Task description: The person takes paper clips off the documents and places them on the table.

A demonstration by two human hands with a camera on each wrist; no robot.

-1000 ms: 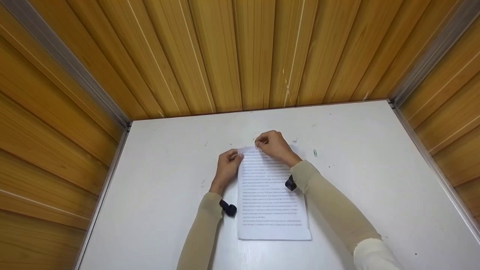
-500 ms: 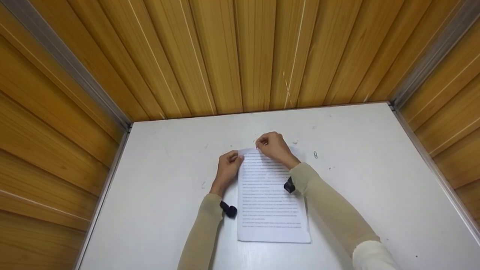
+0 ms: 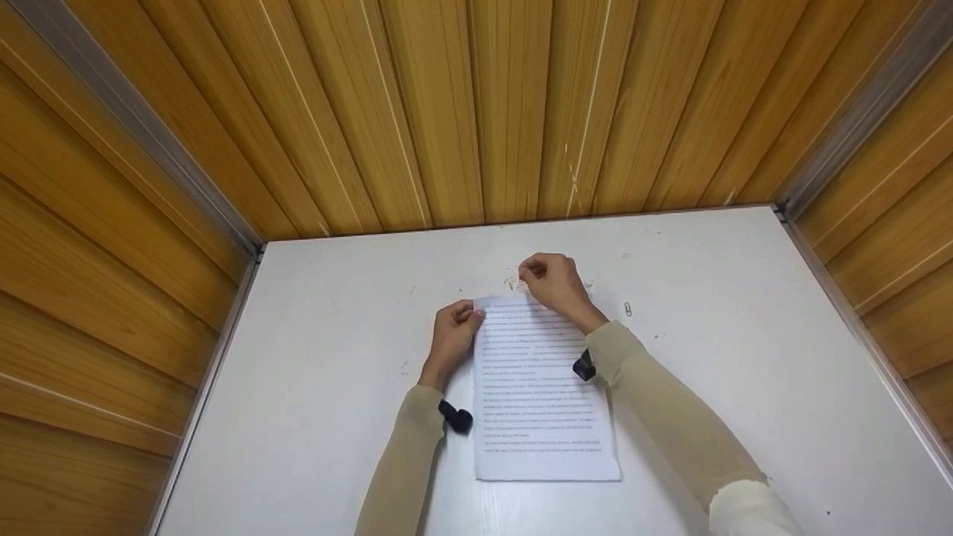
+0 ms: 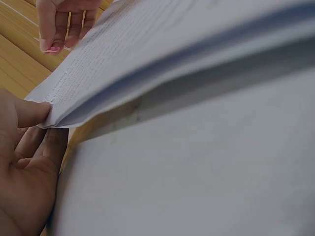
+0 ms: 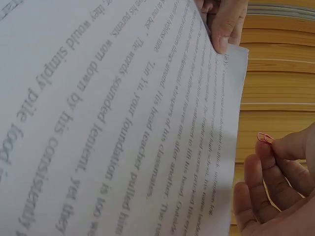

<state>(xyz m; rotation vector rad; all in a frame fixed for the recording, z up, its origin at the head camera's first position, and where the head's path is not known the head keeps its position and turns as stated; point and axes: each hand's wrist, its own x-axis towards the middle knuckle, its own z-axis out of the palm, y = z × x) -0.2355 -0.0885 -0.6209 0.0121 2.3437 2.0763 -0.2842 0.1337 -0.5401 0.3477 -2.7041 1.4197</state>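
A stack of printed paper sheets (image 3: 540, 409) lies on the white table, its text facing up. My left hand (image 3: 450, 339) pinches the stack's top left corner; in the left wrist view the thumb is on top and the fingers are underneath. Just beyond the top edge, my right hand (image 3: 558, 286) holds a pink paper clip (image 5: 265, 137) between thumb and forefinger. The right wrist view shows that clip apart from the paper. A green paper clip (image 3: 628, 309) lies on the table to the right of the stack.
Wood-patterned panels (image 3: 514, 112) enclose the white table (image 3: 320, 372) at the back and both sides. Small marks and scraps (image 3: 514, 283) show near the top of the stack.
My right hand has moved a little up and to the right with the clip, off the stack's top edge. My left hand still grips the corner.
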